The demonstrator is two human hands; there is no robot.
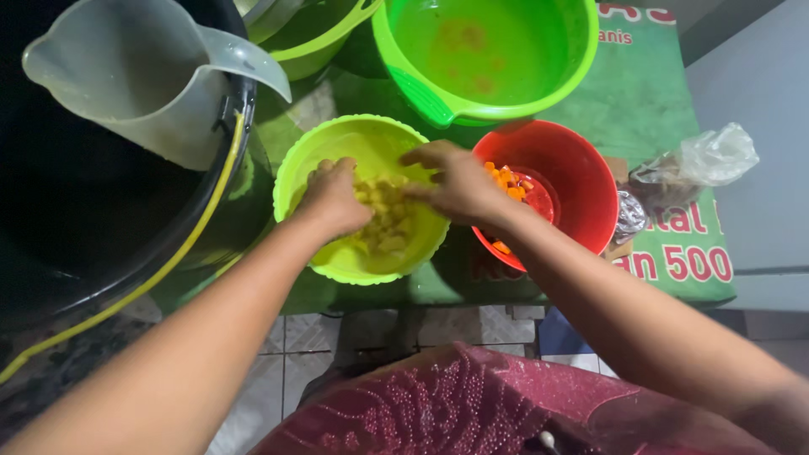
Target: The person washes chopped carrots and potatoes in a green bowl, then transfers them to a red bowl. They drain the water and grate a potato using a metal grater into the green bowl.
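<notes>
Both hands work in the yellow pieces (383,215) filling the lime bowl (303,168) at the table's (640,101) front edge: left hand (333,198) curled into them, right hand (455,181) with fingers together on top. A red bowl (581,168) touches on the right; a green tub (421,93) sits behind, a clear jug (126,76) to the left.

Both forearms bare to the elbow, no sleeves in view. Left hand (333,198) and right hand (459,185): no rings, watch or bracelets visible. Lap covered by dark magenta garment (472,404), fabric slightly glossy, set with rows of small raised beads in curving, scroll-like lines.
</notes>
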